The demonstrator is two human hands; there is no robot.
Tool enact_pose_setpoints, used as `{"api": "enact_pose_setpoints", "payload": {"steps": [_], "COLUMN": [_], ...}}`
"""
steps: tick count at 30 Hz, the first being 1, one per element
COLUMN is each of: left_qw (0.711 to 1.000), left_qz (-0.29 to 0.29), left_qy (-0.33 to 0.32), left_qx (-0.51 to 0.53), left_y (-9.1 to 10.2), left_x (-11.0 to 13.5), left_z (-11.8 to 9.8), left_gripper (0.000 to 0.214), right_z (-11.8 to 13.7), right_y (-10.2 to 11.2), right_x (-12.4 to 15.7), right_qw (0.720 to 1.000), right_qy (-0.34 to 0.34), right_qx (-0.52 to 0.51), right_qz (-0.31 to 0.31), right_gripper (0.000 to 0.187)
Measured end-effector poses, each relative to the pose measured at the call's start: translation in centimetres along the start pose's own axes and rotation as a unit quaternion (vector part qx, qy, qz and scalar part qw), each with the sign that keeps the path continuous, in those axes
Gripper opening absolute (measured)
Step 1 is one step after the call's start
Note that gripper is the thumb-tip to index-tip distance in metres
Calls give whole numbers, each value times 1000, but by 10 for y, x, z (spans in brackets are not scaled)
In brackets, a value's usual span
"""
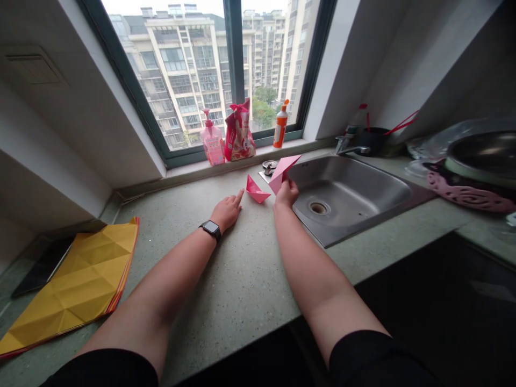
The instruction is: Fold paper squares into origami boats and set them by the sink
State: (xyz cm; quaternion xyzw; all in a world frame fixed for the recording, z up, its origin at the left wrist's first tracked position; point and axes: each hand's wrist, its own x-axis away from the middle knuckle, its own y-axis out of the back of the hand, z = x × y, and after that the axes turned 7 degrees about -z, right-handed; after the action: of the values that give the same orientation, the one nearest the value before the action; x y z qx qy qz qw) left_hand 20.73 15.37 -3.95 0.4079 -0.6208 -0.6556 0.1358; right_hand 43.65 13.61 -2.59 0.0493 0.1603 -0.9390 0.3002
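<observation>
My right hand is closed around the lower end of a folded pink paper piece, holding it up just left of the steel sink. A small pink folded paper boat sits on the green counter between my hands. My left hand lies flat on the counter, fingers stretched toward the boat, almost touching it. A black smartwatch is on my left wrist.
A stack of creased yellow paper lies at the counter's left, beside a dark phone. On the window sill stand a pink pump bottle, a red bag and an orange-capped bottle. A pan sits far right.
</observation>
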Motion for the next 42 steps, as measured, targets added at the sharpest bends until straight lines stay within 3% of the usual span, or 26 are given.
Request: {"api": "enact_pose_setpoints", "payload": {"steps": [3, 5, 11, 16, 19, 23, 26, 29, 32, 35, 42], "left_qw": [1000, 1000, 1000, 999, 998, 993, 988, 983, 986, 992, 992], "left_qz": [13, 15, 2, -31, -53, -108, -118, -140, -146, -121, -121], "left_qy": [-14, -19, -20, -4, -1, -21, 20, 55, 44, 7, -26], "left_qx": [-16, -20, -2, 32, 41, 50, 94, 103, 74, 43, 14], "left_y": [0, -1, 6, 35, 66, 105, 120, 123, 122, 122, 124], "left_x": [-13, -21, -42, -32, 3, 82, 144, 186, 201, 202, 201], "left_z": [-4, -7, -10, 4, 21, 43, 51, 54, 54, 50, 39], "left_gripper": [63, 60, 23, 20, 20, 18, 16, 16, 16, 16, 23], "right_z": [-9, -14, -21, -22, -19, -10, 1, 15, 29, 37, 38], "right_y": [-9, -15, -19, -23, -28, -38, -46, -51, -52, -50, -45], "right_x": [1, 2, 2, 2, 7, 29, 60, 99, 135, 156, 158], "right_qw": [994, 991, 988, 992, 995, 995, 987, 956, 914, 879, 864], "right_qy": [-19, -29, -50, -49, -54, -76, -105, -151, -192, -203, -188], "right_qx": [-8, -11, -20, -25, -35, -58, -73, -77, -56, -15, 56], "right_qz": [-104, -131, -145, -112, -71, 8, 93, 241, 353, 432, 465], "right_gripper": [43, 41, 42, 45, 47, 49, 50, 52, 53, 51, 47]}}
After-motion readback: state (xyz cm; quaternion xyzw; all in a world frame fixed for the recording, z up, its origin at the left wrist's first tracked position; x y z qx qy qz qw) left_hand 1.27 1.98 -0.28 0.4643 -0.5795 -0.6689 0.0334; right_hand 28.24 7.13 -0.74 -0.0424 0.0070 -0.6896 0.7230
